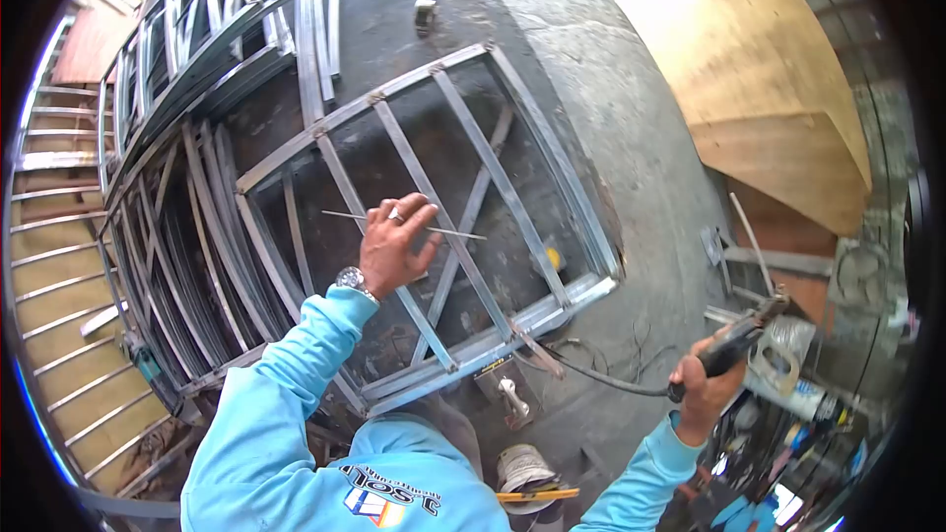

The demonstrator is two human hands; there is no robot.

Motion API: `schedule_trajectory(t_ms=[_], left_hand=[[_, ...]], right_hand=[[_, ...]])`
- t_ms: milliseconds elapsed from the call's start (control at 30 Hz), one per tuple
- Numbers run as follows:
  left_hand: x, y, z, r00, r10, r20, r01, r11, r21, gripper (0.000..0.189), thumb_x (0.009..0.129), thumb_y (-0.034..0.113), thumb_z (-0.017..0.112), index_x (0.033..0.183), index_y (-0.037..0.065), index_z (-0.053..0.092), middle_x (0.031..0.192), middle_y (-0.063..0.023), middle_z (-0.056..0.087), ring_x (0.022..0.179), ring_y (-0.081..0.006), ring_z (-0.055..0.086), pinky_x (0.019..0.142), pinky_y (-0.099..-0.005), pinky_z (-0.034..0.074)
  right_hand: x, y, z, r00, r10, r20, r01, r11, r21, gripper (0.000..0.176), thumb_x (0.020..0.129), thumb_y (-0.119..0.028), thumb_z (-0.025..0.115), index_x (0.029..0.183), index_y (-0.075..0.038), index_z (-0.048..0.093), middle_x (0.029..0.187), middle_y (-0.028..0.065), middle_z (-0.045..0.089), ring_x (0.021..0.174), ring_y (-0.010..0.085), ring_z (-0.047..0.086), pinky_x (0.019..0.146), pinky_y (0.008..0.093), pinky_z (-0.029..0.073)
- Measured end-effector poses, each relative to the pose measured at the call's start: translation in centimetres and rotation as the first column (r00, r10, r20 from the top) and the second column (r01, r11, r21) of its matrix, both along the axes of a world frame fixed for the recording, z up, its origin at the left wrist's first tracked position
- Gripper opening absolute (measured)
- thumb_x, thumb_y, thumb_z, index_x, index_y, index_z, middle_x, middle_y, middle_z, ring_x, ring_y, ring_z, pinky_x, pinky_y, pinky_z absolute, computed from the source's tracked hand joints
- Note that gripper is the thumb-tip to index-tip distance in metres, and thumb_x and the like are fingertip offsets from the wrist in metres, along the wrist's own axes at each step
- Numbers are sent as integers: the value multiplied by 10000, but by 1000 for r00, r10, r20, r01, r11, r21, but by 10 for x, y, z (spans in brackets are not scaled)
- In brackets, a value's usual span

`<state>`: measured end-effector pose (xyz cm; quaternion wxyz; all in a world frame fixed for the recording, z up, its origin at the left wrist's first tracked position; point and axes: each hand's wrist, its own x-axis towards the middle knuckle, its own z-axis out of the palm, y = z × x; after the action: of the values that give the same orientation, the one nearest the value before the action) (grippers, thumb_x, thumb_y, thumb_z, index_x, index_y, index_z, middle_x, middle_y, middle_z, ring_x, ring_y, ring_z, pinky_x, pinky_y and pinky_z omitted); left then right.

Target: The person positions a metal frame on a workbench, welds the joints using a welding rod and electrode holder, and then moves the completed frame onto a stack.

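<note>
My left hand (397, 244), with a ring and a wristwatch, pinches a thin metal rod (458, 233) above the welded metal frame (503, 192). The rod lies crosswise over the frame's bars. Off to the right, my right hand (705, 389) is wrapped round the black handle of an electrode holder (734, 343). A cable (611, 381) runs from the handle's lower end toward the frame's near edge. Another thin rod (752, 241) rises from the holder's jaws. The frame rests on a dark surface (394, 30).
More metal frames (212, 236) are stacked at the left, with loose metal bars (320, 39) behind. Plywood sheets (749, 69) stand at the upper right. Tools and a white cylinder (793, 396) crowd the lower right. A yellow object (553, 258) shows under the frame.
</note>
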<state>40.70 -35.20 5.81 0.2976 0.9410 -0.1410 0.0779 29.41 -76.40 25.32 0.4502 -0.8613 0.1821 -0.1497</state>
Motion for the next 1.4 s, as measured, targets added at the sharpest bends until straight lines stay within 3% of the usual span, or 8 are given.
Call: schedule_trajectory(t_ms=[67,267,333,433,633,833,1033,1400], left_hand=[[-1,-2,1,999,34,-19,-34,999,2,457,777,247,777,1215,159,681,1306,-50,608,1124,-278,568,941,-412,437],[-2,-2,-2,995,90,-39,-88,995,56,483,763,304,780,1229,212,690,1412,13,574,1100,-255,525,921,-387,422],[-2,-1,-3,995,95,-31,-93,995,44,484,746,286,785,1217,215,699,1416,37,577,1090,-245,524,902,-378,422],[-2,1,-5,994,106,-38,-104,994,35,485,738,268,784,1213,217,704,1415,45,580,1084,-240,524,893,-374,422],[-2,2,-7,994,99,-49,-98,995,31,492,730,248,778,1217,215,713,1420,59,580,1058,-226,517,880,-369,415],[-2,2,-8,994,96,-55,-94,995,28,489,729,247,775,1213,213,716,1423,59,578,1049,-220,513,873,-364,410],[0,7,-1,993,77,-95,-75,997,25,474,760,262,748,1230,213,709,1393,53,620,1054,-206,531,905,-357,414],[-5,8,-8,992,70,-103,-67,997,35,604,670,291,811,1261,228,701,1453,63,555,1063,-216,508,900,-359,405]], right_hand=[[44,44,39,993,114,-27,-99,938,333,769,731,-351,874,1288,-18,461,805,44,537,530,106,522,472,252,490],[156,115,57,930,357,91,-367,882,295,631,760,-239,829,1232,-28,467,768,38,532,513,100,512,462,241,479],[199,127,19,944,330,29,-325,907,266,836,632,-348,942,1283,-54,508,780,-31,530,614,59,494,549,194,412],[249,177,-31,924,378,-60,-335,874,353,477,747,-264,915,964,-96,526,718,-72,511,611,47,494,542,220,411],[285,197,-128,898,394,-196,-417,903,-99,623,734,-413,905,1015,32,571,766,67,640,675,144,633,568,326,530],[291,202,-143,887,419,-192,-447,884,-138,753,737,-412,892,1115,143,551,857,214,696,767,243,710,613,349,597],[290,198,-146,866,464,-188,-489,864,-119,698,738,-378,894,1165,80,587,957,155,712,861,235,685,795,380,557],[283,193,-157,887,414,-203,-454,861,-227,589,748,-434,886,1008,-1,583,818,94,671,711,186,653,658,350,538]])
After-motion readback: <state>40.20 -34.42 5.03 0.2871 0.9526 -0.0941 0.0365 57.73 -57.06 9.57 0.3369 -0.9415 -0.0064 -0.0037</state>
